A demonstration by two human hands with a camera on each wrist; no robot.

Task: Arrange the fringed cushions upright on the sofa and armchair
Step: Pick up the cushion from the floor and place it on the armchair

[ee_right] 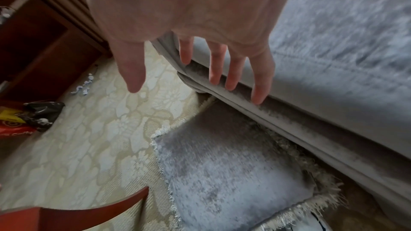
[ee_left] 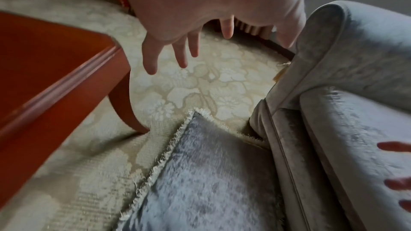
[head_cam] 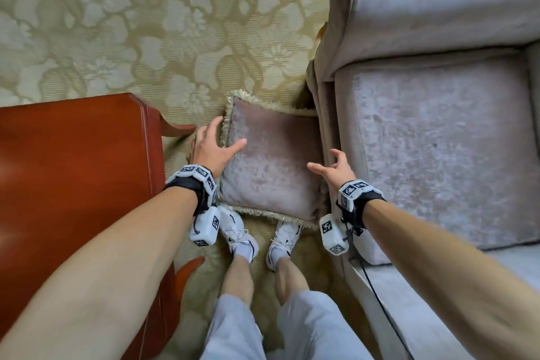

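Floral cream carpet (head_cam: 117, 23) underfoot, spreading up and away to the left. Red-brown wooden worktop (head_cam: 73, 169) at far left, one curved leg (ee_left: 124, 110) planted close to the cushion's fringe. Left hand (head_cam: 211, 145) next, fingers spread and relaxed, gripping nothing, poised over the cushion's left edge; contact with the fabric impossible to confirm. Fringed cushion (head_cam: 268, 166) flat on the carpet in the middle, wedged between worktop and seat, right edge pressed against the upholstery, near fringe just beside a pair of white trainers (head_cam: 236, 232). Right hand (head_cam: 333, 169) likewise splayed and empty, hovering by the cushion's right edge and the front of the seat. Grey velvet sofa or armchair (head_cam: 438, 140) at right, seat bare; which of the two, unclear.

Judged step: closing in for a two-handed lift, cushion not yet raised.

Likely trouble: narrow gap, so knuckles knocking the worktop leg or fringe snagging on it during the lift; a grab by fringe alone, letting the cushion sag and slip; a soft filling slumping once stood against the backrest and toppling flat again.
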